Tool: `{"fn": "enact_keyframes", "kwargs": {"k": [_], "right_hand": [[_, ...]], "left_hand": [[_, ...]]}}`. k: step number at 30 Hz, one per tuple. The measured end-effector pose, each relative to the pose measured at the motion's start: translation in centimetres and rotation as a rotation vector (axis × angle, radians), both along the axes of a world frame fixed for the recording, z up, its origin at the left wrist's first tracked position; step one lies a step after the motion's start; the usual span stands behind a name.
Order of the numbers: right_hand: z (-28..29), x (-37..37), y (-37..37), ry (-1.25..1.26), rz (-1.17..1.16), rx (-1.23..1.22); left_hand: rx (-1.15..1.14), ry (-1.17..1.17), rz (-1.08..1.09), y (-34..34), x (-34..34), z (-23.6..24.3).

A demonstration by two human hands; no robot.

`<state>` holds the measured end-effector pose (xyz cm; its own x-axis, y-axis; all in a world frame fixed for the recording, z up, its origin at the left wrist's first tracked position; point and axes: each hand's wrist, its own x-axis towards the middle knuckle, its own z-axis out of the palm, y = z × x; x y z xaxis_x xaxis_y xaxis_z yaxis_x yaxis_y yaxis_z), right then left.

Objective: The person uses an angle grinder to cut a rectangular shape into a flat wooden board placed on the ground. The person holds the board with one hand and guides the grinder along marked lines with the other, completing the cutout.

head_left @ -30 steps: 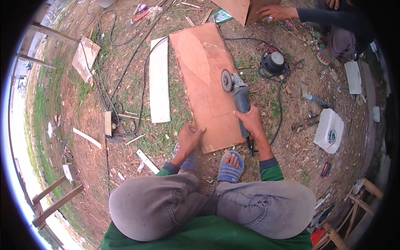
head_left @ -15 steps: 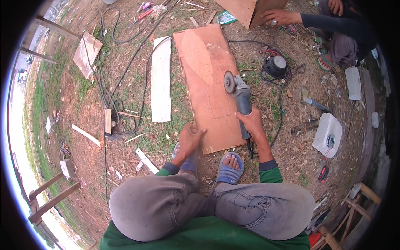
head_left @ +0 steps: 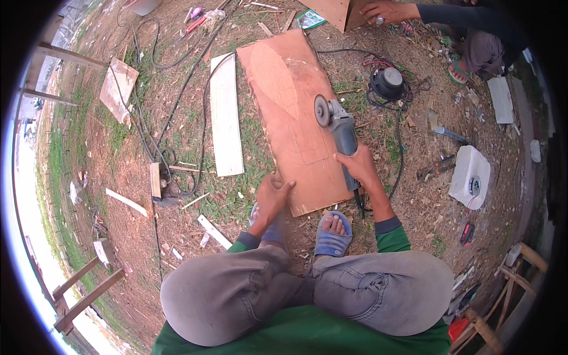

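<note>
A long reddish-brown plywood board (head_left: pixel 290 100) lies flat on the ground in front of me, with curved lines drawn on it. My right hand (head_left: pixel 357 166) grips the grey body of an angle grinder (head_left: pixel 340 127), whose disc sits over the board's right side. At the board's near left corner, my left hand (head_left: pixel 273 195) presses down on its edge. My knees and a foot in a blue sandal (head_left: pixel 332 235) are just below the board.
A white plank (head_left: pixel 226 115) lies left of the board. Black cables (head_left: pixel 177 89) run across the ground. Another person's hand (head_left: pixel 384 10) holds a wooden piece at the top right. A white canister (head_left: pixel 470 176), a round black tool (head_left: pixel 387 83) and wood scraps lie around.
The view has shifted slightly. The grinder and both hands stay at about the same place on the board.
</note>
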<state>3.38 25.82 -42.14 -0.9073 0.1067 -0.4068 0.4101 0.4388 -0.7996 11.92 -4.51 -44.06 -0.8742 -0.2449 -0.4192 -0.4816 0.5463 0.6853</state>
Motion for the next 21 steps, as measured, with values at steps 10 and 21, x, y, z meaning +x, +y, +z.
{"fn": "enact_keyframes", "kwargs": {"k": [10, 21], "right_hand": [[-0.2, -0.2, 0.6, -0.031, -0.007, 0.031], [0.4, 0.2, 0.8, 0.006, 0.009, -0.02]], "left_hand": [[0.07, -0.009, 0.025, 0.6, -0.2, 1.9], [0.022, -0.035, 0.031, 0.7, -0.2, 2.0]]}}
